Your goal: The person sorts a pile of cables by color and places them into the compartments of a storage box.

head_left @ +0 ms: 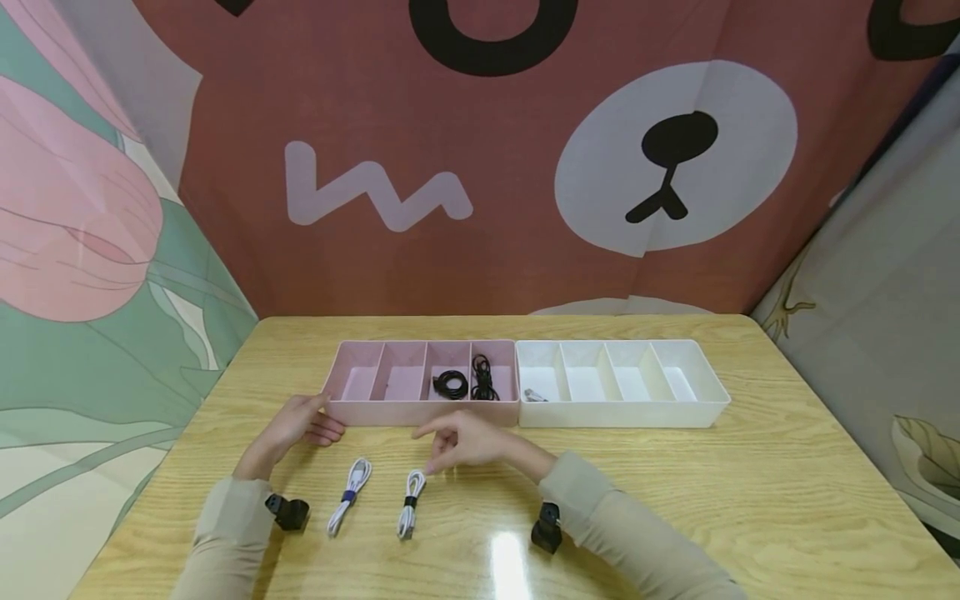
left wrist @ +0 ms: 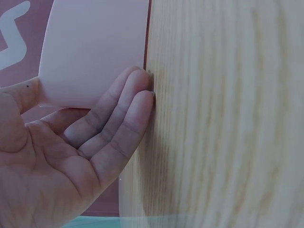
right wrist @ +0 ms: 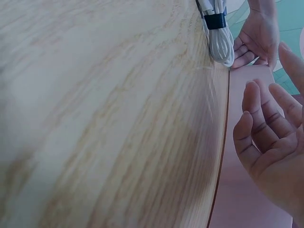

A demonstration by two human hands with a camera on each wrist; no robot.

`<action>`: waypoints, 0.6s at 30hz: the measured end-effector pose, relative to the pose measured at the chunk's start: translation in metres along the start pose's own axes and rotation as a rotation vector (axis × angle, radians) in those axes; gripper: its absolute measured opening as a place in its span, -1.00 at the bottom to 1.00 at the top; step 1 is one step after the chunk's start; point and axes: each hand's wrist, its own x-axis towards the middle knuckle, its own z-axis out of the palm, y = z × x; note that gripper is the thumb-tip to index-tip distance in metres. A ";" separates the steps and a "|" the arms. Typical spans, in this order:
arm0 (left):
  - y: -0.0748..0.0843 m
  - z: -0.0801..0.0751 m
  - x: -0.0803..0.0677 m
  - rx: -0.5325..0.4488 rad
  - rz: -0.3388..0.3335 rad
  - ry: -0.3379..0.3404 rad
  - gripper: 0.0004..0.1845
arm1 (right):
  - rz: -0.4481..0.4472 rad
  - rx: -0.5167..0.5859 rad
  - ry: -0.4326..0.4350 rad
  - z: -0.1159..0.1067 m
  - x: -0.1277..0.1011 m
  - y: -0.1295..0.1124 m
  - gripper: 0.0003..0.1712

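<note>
Two coiled white cables lie on the wooden table (head_left: pixel 675 500) in front of me, one with a blue tie (head_left: pixel 348 493) and one with a black tie (head_left: pixel 410 500). My right hand (head_left: pixel 450 446) hovers just above the top end of the black-tied cable, fingers relaxed and holding nothing; in the right wrist view its fingers (right wrist: pixel 259 128) are spread near a white cable (right wrist: pixel 217 33). My left hand (head_left: pixel 307 425) rests flat by the left front corner of the pink tray (head_left: pixel 352 411), its fingers (left wrist: pixel 128 104) straight on the table beside the pink tray wall (left wrist: pixel 95 47).
The pink tray holds two black cable coils (head_left: pixel 450 384) (head_left: pixel 483 379) in its two right compartments. A white divided tray (head_left: pixel 705 408) adjoins it on the right, with a small grey item (head_left: pixel 534 395) in its first compartment. Fabric backdrops enclose the table.
</note>
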 end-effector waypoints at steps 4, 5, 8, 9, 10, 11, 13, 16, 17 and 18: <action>0.001 0.001 -0.001 0.001 -0.002 0.005 -0.36 | -0.007 -0.006 -0.010 0.002 0.002 0.002 -0.38; 0.001 0.001 -0.001 0.006 -0.003 0.005 -0.35 | -0.006 -0.011 -0.010 0.002 0.002 0.002 -0.39; 0.001 0.001 -0.001 0.011 -0.006 0.009 -0.35 | 0.000 -0.029 -0.009 0.004 0.004 0.002 -0.38; 0.001 0.001 -0.001 0.013 -0.006 0.008 -0.35 | 0.002 -0.039 -0.007 0.004 0.004 0.001 -0.38; 0.001 0.001 -0.001 0.013 -0.006 0.008 -0.35 | 0.005 -0.048 -0.006 0.005 0.004 0.001 -0.38; 0.001 0.001 0.000 0.014 -0.005 0.009 -0.34 | 0.006 -0.052 -0.007 0.005 0.004 0.001 -0.38; 0.000 0.001 0.000 0.015 -0.002 0.007 -0.34 | 0.006 -0.065 -0.011 0.006 0.005 0.000 -0.38; 0.000 0.001 0.000 0.015 -0.004 0.011 -0.35 | 0.009 -0.086 -0.014 0.008 0.006 0.001 -0.38; -0.001 0.001 0.000 0.016 -0.006 0.013 -0.35 | 0.008 -0.091 -0.015 0.009 0.006 0.002 -0.39; -0.001 0.001 0.001 0.017 -0.007 0.012 -0.35 | 0.008 -0.095 -0.016 0.009 0.007 0.002 -0.39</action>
